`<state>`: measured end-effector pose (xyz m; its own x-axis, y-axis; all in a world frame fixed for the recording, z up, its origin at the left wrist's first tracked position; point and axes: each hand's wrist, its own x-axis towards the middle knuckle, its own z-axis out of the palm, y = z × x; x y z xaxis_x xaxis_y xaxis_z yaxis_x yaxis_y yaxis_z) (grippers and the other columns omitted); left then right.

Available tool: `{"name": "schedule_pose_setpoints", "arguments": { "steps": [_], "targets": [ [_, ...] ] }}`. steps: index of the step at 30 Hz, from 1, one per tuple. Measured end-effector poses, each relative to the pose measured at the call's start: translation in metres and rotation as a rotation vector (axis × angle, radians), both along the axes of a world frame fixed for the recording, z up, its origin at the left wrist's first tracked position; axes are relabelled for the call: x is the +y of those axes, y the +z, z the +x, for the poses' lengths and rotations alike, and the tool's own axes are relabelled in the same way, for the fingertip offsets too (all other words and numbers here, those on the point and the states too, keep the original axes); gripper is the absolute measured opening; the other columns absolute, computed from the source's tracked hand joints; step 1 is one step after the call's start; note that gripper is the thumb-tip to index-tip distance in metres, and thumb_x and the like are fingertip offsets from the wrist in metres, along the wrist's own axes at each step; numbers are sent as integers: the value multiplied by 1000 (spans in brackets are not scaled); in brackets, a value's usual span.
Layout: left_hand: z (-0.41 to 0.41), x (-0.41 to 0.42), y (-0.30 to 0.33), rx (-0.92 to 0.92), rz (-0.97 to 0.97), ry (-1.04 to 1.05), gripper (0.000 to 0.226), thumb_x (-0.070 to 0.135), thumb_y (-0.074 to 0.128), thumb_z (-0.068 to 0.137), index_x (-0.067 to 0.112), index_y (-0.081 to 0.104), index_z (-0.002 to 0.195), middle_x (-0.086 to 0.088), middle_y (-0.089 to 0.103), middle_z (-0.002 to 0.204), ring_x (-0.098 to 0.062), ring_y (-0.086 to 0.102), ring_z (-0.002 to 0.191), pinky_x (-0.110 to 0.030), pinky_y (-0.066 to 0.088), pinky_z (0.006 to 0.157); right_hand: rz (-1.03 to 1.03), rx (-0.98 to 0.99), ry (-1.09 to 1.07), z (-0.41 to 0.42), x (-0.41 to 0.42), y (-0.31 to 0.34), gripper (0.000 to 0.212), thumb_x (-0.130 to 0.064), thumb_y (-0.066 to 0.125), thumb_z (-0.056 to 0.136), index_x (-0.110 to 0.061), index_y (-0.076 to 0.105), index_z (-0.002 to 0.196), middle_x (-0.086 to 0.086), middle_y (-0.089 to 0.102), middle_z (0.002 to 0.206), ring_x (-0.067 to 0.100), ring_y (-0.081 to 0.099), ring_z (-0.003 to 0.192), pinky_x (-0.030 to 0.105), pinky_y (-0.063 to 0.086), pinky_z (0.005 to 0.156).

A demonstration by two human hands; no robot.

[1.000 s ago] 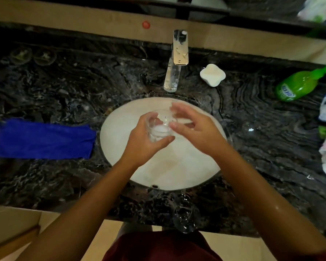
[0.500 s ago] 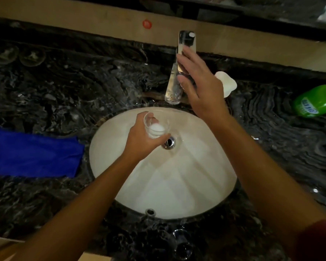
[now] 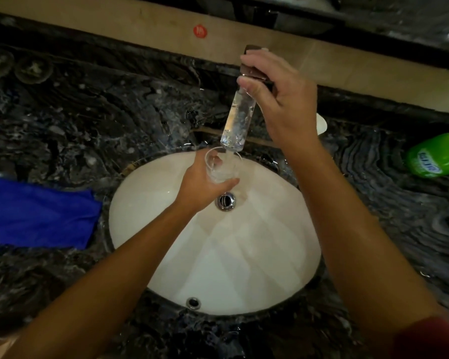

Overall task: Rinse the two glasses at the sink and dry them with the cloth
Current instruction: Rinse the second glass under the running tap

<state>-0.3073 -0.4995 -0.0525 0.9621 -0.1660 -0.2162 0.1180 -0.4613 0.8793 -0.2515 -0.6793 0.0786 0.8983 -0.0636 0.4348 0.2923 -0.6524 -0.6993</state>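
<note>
A small glass (image 3: 222, 168) was held by its side wall in the left hand (image 3: 201, 186) under the tap (image 3: 237, 123) over the sink (image 3: 218, 255), the right hand (image 3: 278, 99) apparently curled on the lever; wet, slippery, fragile.

body: two bare forearms, no watch/rings seen | left hand (image 3: 201, 186) – bare, arm enters from lower left of frame | right hand (image 3: 283, 104) – bare, dark red sleeve (image 3: 430, 338) at lower right corner

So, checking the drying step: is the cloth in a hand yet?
No, the cloth lies on the counter left of the sink.
</note>
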Motion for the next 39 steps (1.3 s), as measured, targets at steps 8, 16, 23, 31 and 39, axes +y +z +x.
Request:
{"name": "schedule_pose_setpoints", "arguments": {
  "steps": [8,16,23,31,39],
  "targets": [
    [5,1,-5,-4,-13,-46,82,35,95,70,24,48,136,9,61,124,-12,62,111,-20,52,89,397,-14,-251,-65,19,-20,9,-9,59,100,-5,62,108,10,66,96,19,64,84,41,55,72],
    [19,12,-11,7,-2,-238,74,43,91,67,31,49,127,14,68,114,-4,68,104,-33,58,89,-23,652,130,-92,45,-90,48,-40,39,100,-16,72,126,7,70,132,23,62,122,40,44,108],
    [27,24,-10,-38,13,-296,84,31,95,65,33,48,133,9,65,121,-11,66,107,-24,53,81,140,1119,135,-46,64,-76,48,-47,44,76,-12,70,95,17,72,105,32,68,102,55,54,94],
    [29,19,-11,88,9,-265,75,49,85,61,26,46,121,5,72,106,-16,73,91,-48,62,78,551,977,-72,-45,55,-97,20,-36,64,87,-18,71,88,2,70,92,15,66,87,31,52,82],
    [29,25,-15,234,-92,-324,86,45,81,51,27,49,129,-2,72,101,-14,73,77,-33,60,65,296,1088,52,-47,63,-98,24,-37,63,97,-23,75,81,14,76,97,28,72,96,46,57,89]
  ]
}}
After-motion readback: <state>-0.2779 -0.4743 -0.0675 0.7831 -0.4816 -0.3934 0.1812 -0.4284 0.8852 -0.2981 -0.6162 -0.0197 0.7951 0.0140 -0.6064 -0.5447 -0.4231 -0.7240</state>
